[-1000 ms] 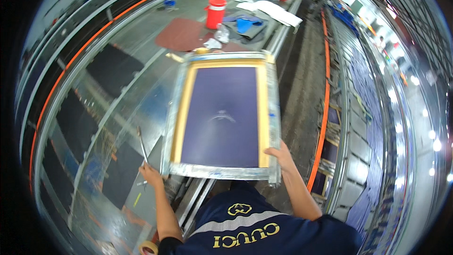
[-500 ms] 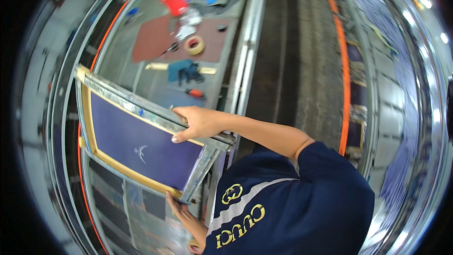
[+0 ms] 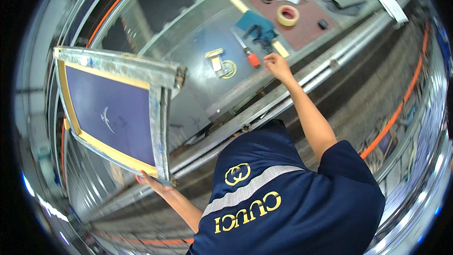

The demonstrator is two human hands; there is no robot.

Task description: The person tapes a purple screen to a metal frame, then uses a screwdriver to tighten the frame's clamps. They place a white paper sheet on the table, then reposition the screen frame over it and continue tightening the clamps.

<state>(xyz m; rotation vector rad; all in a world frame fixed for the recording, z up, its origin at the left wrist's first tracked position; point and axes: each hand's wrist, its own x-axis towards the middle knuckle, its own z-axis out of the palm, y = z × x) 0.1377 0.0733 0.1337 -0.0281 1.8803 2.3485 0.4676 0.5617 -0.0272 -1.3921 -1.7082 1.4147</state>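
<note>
Right hand (image 3: 278,68), which half a second ago clasps the upper rail of the screen-printing frame (image 3: 161,127), is now off it and out over the tabletop (image 3: 198,78); the frame is left to the left hand (image 3: 156,184) alone. Taking the masking-tape roll (image 3: 283,23) as the landmark, the frame stands well to its left and nearer the wearer, tilted and seemingly held up in the air; its purple mesh, edged in yellow tape, bears a small white curved mark.

The left hand's grip is closed on the frame's lower near corner; the right hand is on the wearer's side of the tape roll, its fingers bent, just beside a red-handled tool (image 3: 253,59); I cannot tell whether that grip touches or holds anything. Left of the roll and a little nearer lies a teal cloth (image 3: 252,22) with dark scraps, across a pale strip (image 3: 280,48); farther left and nearer sits a small metal fitting (image 3: 216,61); a black round cap (image 3: 322,24) is just right of the roll.

As a judgement, the handling looks partway along: the frame is raised and its mesh edges are taped; it is not yet set down, and the red-handled tool still lies on the tabletop.
</note>
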